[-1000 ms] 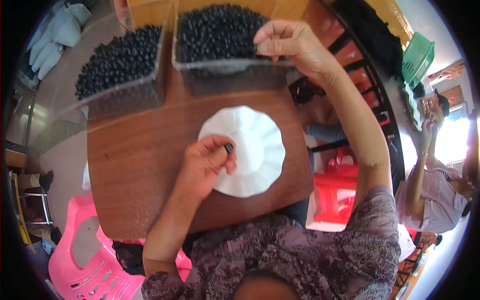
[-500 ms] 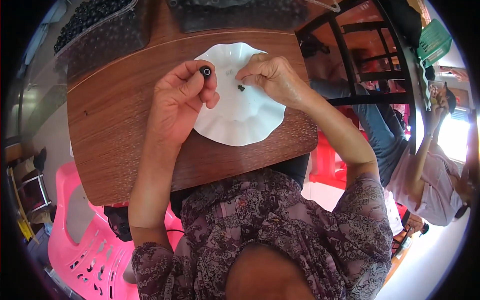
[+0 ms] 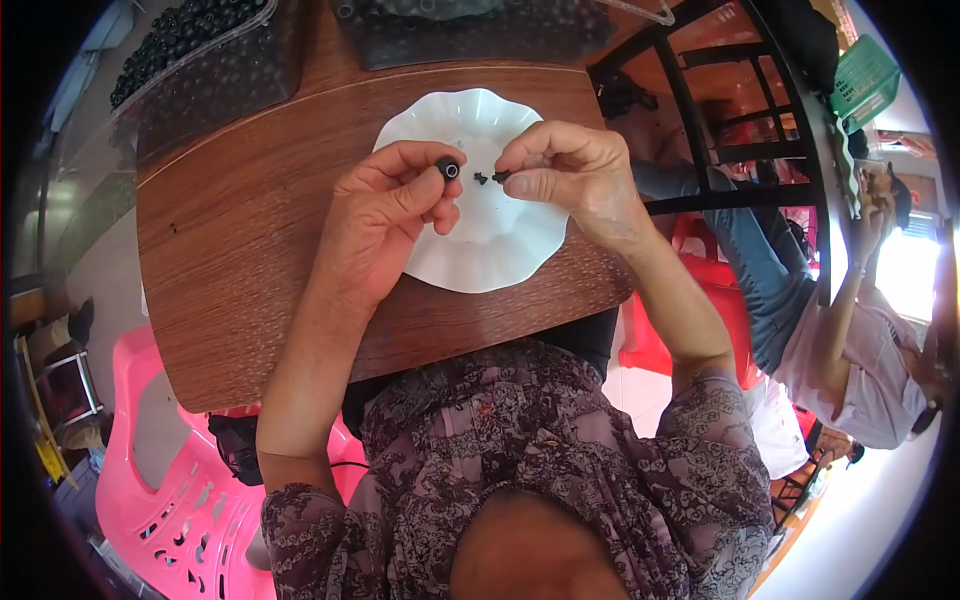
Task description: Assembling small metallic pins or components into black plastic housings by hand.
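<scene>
My left hand (image 3: 395, 205) is closed over the plate's left side. Between its thumb and fingers sits a small round black part (image 3: 450, 170) with a pale ring round its centre hole. My right hand (image 3: 570, 180) pinches a tiny black piece (image 3: 501, 176), whose exact kind is too small to make out. Both hands are above a white plate (image 3: 480, 270) with a wavy rim, a short gap between them. On the plate, another tiny dark piece (image 3: 480, 178) lies in that gap.
A clear bin of round black parts (image 3: 215, 60) stands at the far left of the wooden table (image 3: 240, 250), another bin (image 3: 470, 40) behind the plate. A pink chair (image 3: 190, 500) is at lower left, a red stool (image 3: 700, 300) at right. Another person (image 3: 850, 360) sits farther right.
My right hand has lifted off the plate with a tiny black piece pinched in it. My left hand has moved right with the round black part, closer to the right hand.
</scene>
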The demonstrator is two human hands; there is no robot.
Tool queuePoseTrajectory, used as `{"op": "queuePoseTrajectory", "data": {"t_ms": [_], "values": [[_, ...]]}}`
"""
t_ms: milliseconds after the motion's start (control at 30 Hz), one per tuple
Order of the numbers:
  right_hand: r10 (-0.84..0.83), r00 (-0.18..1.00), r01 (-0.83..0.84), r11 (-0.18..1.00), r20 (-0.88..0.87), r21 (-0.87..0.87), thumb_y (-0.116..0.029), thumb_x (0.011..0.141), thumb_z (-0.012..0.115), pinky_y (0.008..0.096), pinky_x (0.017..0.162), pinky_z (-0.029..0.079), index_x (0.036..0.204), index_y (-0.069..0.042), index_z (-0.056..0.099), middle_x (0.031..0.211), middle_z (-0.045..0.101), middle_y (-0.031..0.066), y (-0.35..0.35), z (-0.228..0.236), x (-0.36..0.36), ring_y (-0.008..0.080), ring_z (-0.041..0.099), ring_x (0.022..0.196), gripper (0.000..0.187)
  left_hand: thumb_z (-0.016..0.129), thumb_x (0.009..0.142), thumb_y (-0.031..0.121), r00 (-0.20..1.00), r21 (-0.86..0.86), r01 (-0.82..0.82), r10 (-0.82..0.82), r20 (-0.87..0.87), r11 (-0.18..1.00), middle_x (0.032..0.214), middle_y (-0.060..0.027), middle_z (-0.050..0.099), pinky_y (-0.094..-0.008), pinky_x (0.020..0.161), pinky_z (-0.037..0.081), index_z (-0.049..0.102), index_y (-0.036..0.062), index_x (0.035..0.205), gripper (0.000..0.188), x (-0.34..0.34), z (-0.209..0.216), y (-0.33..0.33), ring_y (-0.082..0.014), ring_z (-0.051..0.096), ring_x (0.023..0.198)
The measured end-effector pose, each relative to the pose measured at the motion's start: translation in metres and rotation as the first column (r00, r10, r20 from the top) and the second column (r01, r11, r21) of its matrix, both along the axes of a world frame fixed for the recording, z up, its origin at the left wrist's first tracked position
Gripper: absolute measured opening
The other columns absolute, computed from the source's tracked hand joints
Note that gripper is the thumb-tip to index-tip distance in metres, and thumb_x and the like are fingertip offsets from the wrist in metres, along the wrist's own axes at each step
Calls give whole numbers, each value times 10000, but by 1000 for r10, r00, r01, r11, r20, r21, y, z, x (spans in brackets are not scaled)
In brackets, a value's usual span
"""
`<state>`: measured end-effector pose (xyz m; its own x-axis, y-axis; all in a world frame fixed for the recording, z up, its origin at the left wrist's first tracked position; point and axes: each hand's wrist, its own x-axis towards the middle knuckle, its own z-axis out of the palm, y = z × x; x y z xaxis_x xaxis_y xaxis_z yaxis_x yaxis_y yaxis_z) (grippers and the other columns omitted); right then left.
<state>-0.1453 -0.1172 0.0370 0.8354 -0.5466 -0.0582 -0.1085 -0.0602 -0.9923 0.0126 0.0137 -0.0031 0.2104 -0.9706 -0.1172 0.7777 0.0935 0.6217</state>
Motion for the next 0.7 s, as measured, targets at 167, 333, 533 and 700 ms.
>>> {"op": "queuePoseTrajectory", "data": {"t_ms": [167, 333, 533, 700], "values": [[-74, 993, 75, 997, 96, -7, 24, 718, 691, 203, 671, 471, 841, -10, 665, 793, 643, 15, 13, 6, -1, 59, 579, 729, 131, 589, 839, 40, 999, 27, 36, -36, 0, 999, 839, -117, 609, -261, 598, 448, 599, -55, 993, 181, -4, 1, 0, -139, 551, 672], [-62, 993, 86, 962, 102, -258, 11, 712, 698, 198, 606, 416, 849, -17, 666, 790, 623, -3, 23, 16, -2, 44, 499, 656, 143, 593, 835, 35, 999, 14, 43, -43, -30, 999, 845, -120, 617, -261, 589, 449, 600, -58, 990, 181, -8, 2, 0, -141, 558, 679], [-75, 988, 113, 949, 139, -296, 22, 722, 682, 199, 610, 422, 850, -12, 664, 766, 610, 1, 29, 19, 1, 45, 503, 650, 133, 595, 833, 33, 1000, 53, 11, -11, 3, 999, 844, -119, 619, -257, 585, 449, 602, -58, 988, 180, -13, 9, 2, -144, 558, 680], [-97, 983, 141, 943, 155, -303, 35, 723, 677, 202, 611, 425, 846, -8, 657, 766, 605, 7, 31, 17, -2, 49, 503, 648, 131, 592, 830, 18, 1000, 46, 16, -16, 5, 999, 826, -122, 620, -251, 583, 451, 604, -60, 991, 179, -20, 11, 3, -143, 556, 669]]}}
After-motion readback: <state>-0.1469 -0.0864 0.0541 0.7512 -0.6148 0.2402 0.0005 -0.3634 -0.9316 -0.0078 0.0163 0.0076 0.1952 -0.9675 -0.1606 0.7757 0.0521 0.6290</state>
